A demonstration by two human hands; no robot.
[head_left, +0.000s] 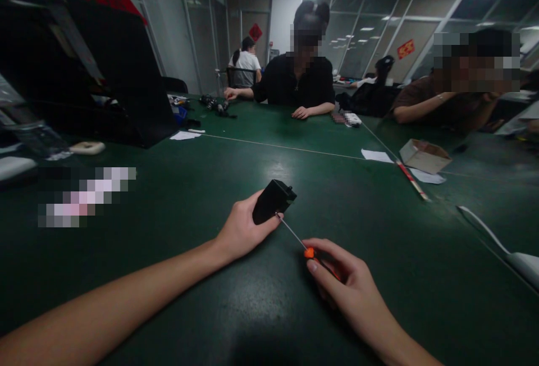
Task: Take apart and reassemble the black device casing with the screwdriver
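My left hand (242, 230) grips a small black plastic box (273, 200) and holds it tilted on the dark green table (219, 310). In my right hand (343, 282) is a thin screwdriver (295, 235) with an orange handle. Its metal shaft runs up and to the left, and the tip touches the near side of the black box. Both forearms reach in from the bottom of the view.
A large black case (84, 68) stands at the back left. A small cardboard box (424, 155), paper slips (377, 156) and a red-and-white stick (412, 181) lie to the right. Other people sit along the far and right sides. A white object (522, 262) lies at the right edge.
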